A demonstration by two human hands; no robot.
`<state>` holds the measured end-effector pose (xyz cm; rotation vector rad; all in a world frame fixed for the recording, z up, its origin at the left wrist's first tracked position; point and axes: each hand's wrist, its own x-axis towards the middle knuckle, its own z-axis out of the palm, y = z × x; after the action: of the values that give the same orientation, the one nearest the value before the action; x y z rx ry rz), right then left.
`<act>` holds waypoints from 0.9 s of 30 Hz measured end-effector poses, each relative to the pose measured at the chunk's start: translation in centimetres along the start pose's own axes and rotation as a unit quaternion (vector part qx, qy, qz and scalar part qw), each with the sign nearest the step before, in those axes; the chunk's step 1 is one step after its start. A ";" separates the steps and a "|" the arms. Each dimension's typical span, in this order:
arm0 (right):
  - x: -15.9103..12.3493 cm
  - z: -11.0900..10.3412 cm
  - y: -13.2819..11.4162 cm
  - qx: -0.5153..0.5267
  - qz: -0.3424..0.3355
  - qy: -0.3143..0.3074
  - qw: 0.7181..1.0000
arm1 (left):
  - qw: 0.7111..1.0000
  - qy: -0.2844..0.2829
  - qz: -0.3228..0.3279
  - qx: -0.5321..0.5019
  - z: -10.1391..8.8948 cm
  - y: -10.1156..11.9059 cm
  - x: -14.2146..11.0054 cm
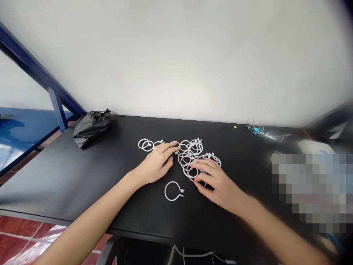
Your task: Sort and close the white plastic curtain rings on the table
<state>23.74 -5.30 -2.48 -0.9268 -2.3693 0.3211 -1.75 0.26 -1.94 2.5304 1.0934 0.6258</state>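
Observation:
Several thin white plastic rings with small clip ends [199,145] lie in a loose, overlapping pile on the black table [132,217]. My left hand [157,162] reaches over the left part of the pile, fingers stretched out and fingertips at the rings. Some rings under its palm are partly hidden. At the pile's right side, my right hand [215,180] has its fingers spread, the fingertips at the rings and the thumb apart. Nearer to me, between both hands, one white ring [165,192] lies alone, its clip ends pointing right.
A crumpled black plastic bag [92,127] sits at the table's back left. Glasses [256,128] and a small yellow bit [235,127] lie at the back right. A blurred patch covers the right side. Behind stands a pale wall [176,66]; a cable [193,254] hangs below the front edge.

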 end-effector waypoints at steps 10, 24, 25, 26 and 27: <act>0.3 0.9 -3.0 0.013 -0.132 -0.102 0.986 | 0.999 -0.038 0.010 0.011 0.2 0.0 0.1; 0.7 0.1 -1.5 0.010 -0.057 -0.020 0.998 | 0.998 -0.031 0.027 -0.040 0.2 0.5 0.0; 0.7 0.1 -1.4 0.017 -0.041 0.000 0.999 | 0.998 -0.025 0.025 -0.042 0.1 0.6 0.0; 0.7 0.1 -1.3 0.030 -0.026 0.023 0.999 | 0.998 -0.019 0.025 -0.046 0.0 0.7 0.0; 0.7 0.1 -1.3 0.047 -0.010 0.047 0.998 | 0.998 -0.015 0.026 -0.051 -0.1 0.8 0.1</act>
<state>22.54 -5.74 -1.74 -0.8544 -2.2564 0.3695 -1.27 -0.21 -1.49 2.4791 0.9636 0.6380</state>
